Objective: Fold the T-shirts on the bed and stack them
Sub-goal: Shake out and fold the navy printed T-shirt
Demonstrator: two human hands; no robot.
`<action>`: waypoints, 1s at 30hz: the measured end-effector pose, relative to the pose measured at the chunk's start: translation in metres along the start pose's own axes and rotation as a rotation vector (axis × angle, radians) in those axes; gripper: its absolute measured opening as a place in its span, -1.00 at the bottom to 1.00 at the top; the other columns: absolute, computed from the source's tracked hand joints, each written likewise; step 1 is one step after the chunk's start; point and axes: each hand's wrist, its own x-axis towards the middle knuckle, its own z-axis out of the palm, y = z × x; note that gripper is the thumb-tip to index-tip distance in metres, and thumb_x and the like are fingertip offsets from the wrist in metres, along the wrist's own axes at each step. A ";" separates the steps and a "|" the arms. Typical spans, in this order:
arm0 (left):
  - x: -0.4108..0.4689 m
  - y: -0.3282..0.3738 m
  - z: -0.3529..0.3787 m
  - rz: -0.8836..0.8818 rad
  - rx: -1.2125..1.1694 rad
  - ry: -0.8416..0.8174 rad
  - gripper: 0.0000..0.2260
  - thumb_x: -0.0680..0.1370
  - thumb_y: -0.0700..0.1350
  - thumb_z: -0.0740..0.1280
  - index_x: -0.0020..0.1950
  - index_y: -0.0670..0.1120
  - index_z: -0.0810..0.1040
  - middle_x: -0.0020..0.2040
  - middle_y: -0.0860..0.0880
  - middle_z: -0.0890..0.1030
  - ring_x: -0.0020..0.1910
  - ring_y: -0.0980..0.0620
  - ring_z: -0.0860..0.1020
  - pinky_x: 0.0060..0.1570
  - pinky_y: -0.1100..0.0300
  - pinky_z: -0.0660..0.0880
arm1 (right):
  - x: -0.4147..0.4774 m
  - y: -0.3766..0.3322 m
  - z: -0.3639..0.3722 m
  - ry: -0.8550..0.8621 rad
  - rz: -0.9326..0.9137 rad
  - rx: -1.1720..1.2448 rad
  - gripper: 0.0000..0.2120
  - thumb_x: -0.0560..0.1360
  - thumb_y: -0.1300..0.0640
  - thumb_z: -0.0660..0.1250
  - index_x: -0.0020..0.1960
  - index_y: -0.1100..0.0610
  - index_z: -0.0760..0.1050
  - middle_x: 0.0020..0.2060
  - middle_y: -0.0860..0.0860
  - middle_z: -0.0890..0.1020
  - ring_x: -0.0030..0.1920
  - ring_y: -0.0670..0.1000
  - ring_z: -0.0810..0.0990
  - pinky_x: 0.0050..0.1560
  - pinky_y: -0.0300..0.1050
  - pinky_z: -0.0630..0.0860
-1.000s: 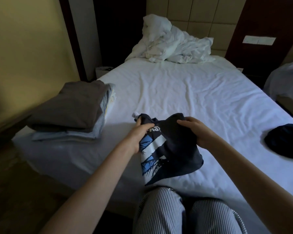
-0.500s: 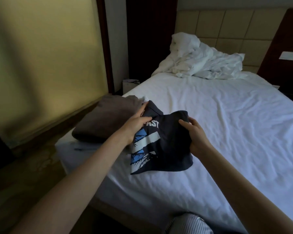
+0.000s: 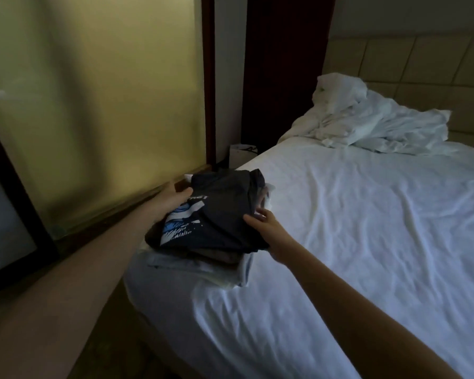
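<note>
A folded dark T-shirt (image 3: 222, 217) is laid atop the stack (image 3: 225, 255) of shirts at the corner of the bed (image 3: 340, 242), centre-left of the frame. Its left edge is gripped by the left hand (image 3: 170, 201), its right edge by the curled fingers (image 3: 261, 213) of the right hand (image 3: 271, 233).

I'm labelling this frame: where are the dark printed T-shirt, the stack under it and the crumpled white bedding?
dark printed T-shirt (image 3: 225, 214): head view, plain fabric beside the print.
stack (image 3: 216, 255): head view, brown shirt's front edge.
crumpled white bedding (image 3: 367, 124): head view, its middle folds.
</note>
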 end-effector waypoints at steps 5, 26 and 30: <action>-0.010 -0.026 0.003 0.115 -0.094 0.183 -0.44 0.55 -0.03 0.31 0.49 -0.06 0.18 -0.03 0.06 0.49 -0.08 0.09 0.48 -0.01 0.12 0.38 | -0.016 0.019 -0.004 0.029 -0.020 -0.126 -0.52 0.51 0.14 0.35 0.36 0.16 0.25 -0.01 0.08 0.55 -0.19 -0.03 0.55 -0.31 -0.23 0.48; 0.019 -0.012 0.038 0.260 0.853 -0.068 -0.55 0.58 0.29 -0.11 0.48 0.33 0.00 0.57 0.03 -0.01 0.52 -0.24 -0.02 0.44 -0.23 -0.01 | -0.009 0.028 0.070 0.162 -0.338 -1.240 -0.30 0.50 -0.37 -0.02 0.52 -0.14 -0.15 0.53 0.07 -0.19 0.50 0.18 -0.27 0.45 0.19 -0.23; 0.028 -0.036 0.052 0.212 0.861 -0.088 -0.51 0.53 0.37 -0.15 0.46 0.40 -0.11 0.57 0.05 -0.04 0.53 -0.19 -0.04 0.42 -0.19 -0.06 | 0.001 0.077 0.071 0.249 -0.405 -1.186 -0.12 0.28 -0.56 -0.27 0.50 -0.18 -0.21 0.52 0.07 -0.23 0.49 0.16 -0.32 0.46 0.16 -0.21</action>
